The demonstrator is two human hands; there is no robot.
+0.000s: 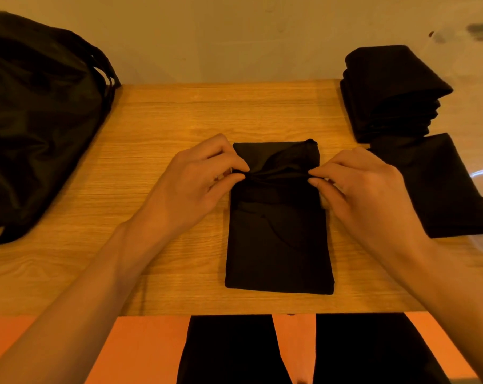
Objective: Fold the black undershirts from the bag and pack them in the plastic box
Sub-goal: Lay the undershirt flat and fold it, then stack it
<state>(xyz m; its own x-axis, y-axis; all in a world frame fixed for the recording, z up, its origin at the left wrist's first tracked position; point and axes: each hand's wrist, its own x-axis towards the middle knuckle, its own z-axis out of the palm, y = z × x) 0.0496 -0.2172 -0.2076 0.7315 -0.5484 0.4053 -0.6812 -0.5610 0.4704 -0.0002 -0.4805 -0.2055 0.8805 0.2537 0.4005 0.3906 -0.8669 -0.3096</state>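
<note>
Since one black undershirt (279, 239) lies as a narrow oblong on the wood-grain surface (179, 115) with its far end bunched up, the step in hand looks to be the last fold before packing. Far left of that undershirt slumps the bag (40, 120), black and faintly glossy, soft and shapeless, with straps at its top. At the undershirt's left edge the left hand (196, 184) pinches the cloth between thumb and curled fingers. At its right edge the right hand (365, 189) pinches it the same way, so the fabric between them gathers into a ridge. The knit looks thin, matt and limp, apt to slip out of square. The next move, I judge, calls for drawing the far end evenly toward the near hem, then pressing it flat. Right of the undershirt sit a stack of folded ones (390, 92) and a single flat one (445, 189), seemingly inside the clear plastic box (482, 246), which shows only as faint glints.
</note>
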